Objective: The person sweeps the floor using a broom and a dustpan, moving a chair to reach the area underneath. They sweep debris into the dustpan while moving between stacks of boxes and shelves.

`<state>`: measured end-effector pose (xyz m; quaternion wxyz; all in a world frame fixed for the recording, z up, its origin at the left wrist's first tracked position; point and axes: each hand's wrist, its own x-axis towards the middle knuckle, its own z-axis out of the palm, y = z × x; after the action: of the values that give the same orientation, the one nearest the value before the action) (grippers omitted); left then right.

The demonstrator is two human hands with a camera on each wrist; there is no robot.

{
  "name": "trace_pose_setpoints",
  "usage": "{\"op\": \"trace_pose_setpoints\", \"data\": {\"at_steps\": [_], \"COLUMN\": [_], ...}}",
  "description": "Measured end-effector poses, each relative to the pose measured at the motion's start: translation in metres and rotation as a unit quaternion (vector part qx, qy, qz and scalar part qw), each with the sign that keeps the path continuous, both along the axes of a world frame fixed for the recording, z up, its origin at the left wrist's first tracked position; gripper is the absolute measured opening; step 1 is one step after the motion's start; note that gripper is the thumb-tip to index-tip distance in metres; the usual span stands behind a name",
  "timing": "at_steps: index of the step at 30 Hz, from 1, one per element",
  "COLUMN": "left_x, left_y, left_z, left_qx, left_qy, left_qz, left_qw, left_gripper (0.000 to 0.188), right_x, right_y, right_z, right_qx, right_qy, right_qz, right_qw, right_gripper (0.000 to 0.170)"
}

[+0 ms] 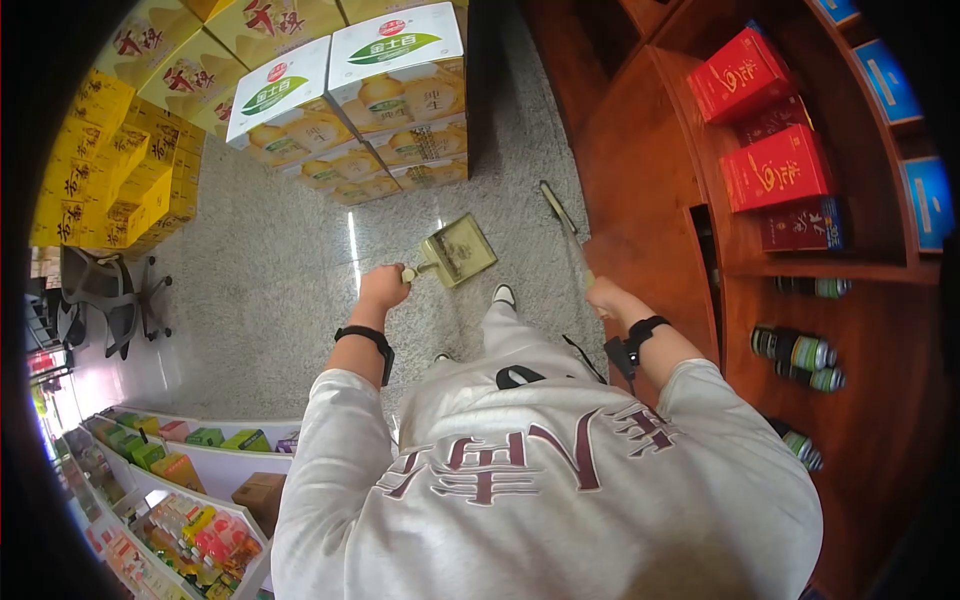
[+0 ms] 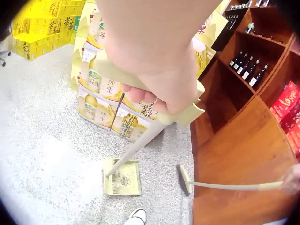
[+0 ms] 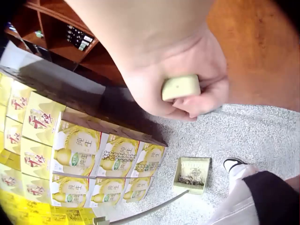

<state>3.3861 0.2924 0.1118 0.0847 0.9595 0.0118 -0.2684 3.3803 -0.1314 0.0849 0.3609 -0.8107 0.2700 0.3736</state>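
Observation:
My left hand [image 1: 383, 287] grips the pale handle [image 2: 123, 70] of a long-handled dustpan. The dustpan's pan [image 1: 462, 250] lies on the floor ahead of my feet, with dark debris [image 3: 191, 181] in it in the right wrist view. My right hand [image 1: 615, 298] is curled round the pale stick of a broom, whose end [image 3: 181, 88] shows between the fingers. The broom's head [image 1: 557, 205] is low beside the wooden cabinet, to the right of the pan and apart from it.
Stacked beer cartons [image 1: 397, 100] stand ahead, with yellow boxes [image 1: 150, 190] at the left. A wooden cabinet [image 1: 640, 180] with red boxes [image 1: 775, 168] runs along the right. An office chair [image 1: 105, 290] and a white shelf of goods [image 1: 215, 480] are on the left. Grey speckled floor [image 1: 270, 260] lies between.

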Motion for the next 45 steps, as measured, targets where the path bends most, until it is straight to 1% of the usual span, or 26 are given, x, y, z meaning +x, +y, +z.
{"op": "trace_pose_setpoints", "data": {"at_steps": [3,5,9,11,12,14,15,17,18,20,21,23,24,26,27,28,30,33,34,36,37,38,39,40,42,45], "left_x": [0.016,0.026,0.045,0.052,0.054,0.053,0.052,0.056,0.058,0.061,0.063,0.068,0.070,0.070,0.071,0.071,0.072,0.069,0.068,0.066,0.064,0.062,0.061,0.061,0.062,0.060], "left_y": [-0.012,-0.020,-0.013,-0.010,-0.011,-0.014,-0.013,-0.011,-0.009,-0.003,0.002,0.010,0.011,0.008,0.008,0.007,0.011,0.020,0.023,0.030,0.034,0.037,0.037,0.036,0.039,0.044], "left_z": [-0.004,-0.003,-0.016,-0.008,-0.002,0.008,0.008,0.005,0.004,0.000,-0.002,-0.004,-0.001,0.010,0.012,0.014,0.013,0.006,0.003,-0.005,-0.010,-0.013,-0.010,-0.003,0.002,-0.002], "left_qx": [0.018,0.036,0.049,0.048,0.049,0.070,0.070,0.076,0.076,0.056,0.057,0.041,0.041,0.031,0.030,0.032,0.031,0.018,0.008,-0.006,-0.021,-0.036,-0.039,-0.036,-0.030,-0.051], "left_qy": [0.029,0.034,0.031,0.058,0.061,0.066,0.067,0.068,0.068,0.068,0.069,0.071,0.071,0.070,0.072,0.077,0.081,0.076,0.069,0.058,0.055,0.052,0.051,0.054,0.052,0.062], "left_qz": [0.008,0.006,0.027,0.035,0.036,0.035,0.039,0.033,0.035,0.045,0.046,0.029,0.029,0.022,0.023,0.024,0.026,0.028,0.023,0.028,0.025,0.022,0.035,0.028,0.034,0.028], "left_qw": [0.999,0.999,0.998,0.997,0.996,0.995,0.994,0.994,0.994,0.995,0.995,0.996,0.996,0.997,0.997,0.996,0.996,0.997,0.997,0.998,0.998,0.998,0.997,0.998,0.998,0.996], "left_gripper": [0.023,0.022,0.022,0.023,0.023,0.022,0.022,0.022,0.022,0.022,0.022,0.022,0.022,0.022,0.022,0.022,0.022,0.023,0.023,0.023,0.023,0.024,0.024,0.024,0.025,0.026], "right_x": [0.019,0.035,0.032,0.037,0.041,0.047,0.047,0.041,0.036,0.026,0.020,0.007,0.015,0.035,0.040,0.043,0.047,0.053,0.052,0.047,0.046,0.043,0.037,0.028,0.010,0.008], "right_y": [0.009,0.022,0.013,0.002,-0.009,-0.036,-0.042,-0.047,-0.041,-0.027,-0.025,-0.022,-0.010,0.026,0.031,0.034,0.032,-0.005,-0.009,-0.010,0.002,0.020,0.036,0.048,0.064,0.079], "right_z": [-0.013,0.020,0.015,0.029,0.032,0.037,0.044,0.058,0.059,0.060,0.037,-0.031,-0.026,0.001,0.008,0.014,0.034,0.058,0.065,0.082,0.094,0.104,0.111,0.102,0.066,0.032], "right_qx": [0.094,0.058,0.110,0.217,0.218,0.274,0.274,0.186,0.186,0.064,0.064,-0.082,-0.082,-0.041,-0.041,0.038,0.189,0.340,0.336,0.202,0.196,0.124,0.052,0.010,-0.072,0.001], "right_qy": [0.004,0.127,0.166,0.210,0.213,0.206,0.208,0.137,0.138,-0.001,0.000,-0.113,-0.113,0.014,0.016,0.088,0.185,0.229,0.229,0.182,0.182,0.134,0.083,0.021,0.043,0.094], "right_qz": [0.011,0.149,0.139,0.126,0.126,0.015,0.019,0.125,0.127,0.192,0.193,0.354,0.354,0.307,0.308,0.256,0.116,-0.111,-0.106,0.008,0.019,0.127,0.234,0.285,0.345,0.354], "right_qw": [0.996,0.979,0.970,0.945,0.944,0.939,0.939,0.965,0.964,0.979,0.979,0.925,0.925,0.951,0.950,0.962,0.957,0.906,0.908,0.962,0.963,0.975,0.967,0.958,0.935,0.930], "right_gripper": [0.007,0.007,0.006,0.006,0.006,0.007,0.007,0.013,0.013,0.016,0.016,0.022,0.022,0.024,0.024,0.025,0.024,0.016,0.016,0.028,0.028,0.035,0.042,0.044,0.042,0.038]}}
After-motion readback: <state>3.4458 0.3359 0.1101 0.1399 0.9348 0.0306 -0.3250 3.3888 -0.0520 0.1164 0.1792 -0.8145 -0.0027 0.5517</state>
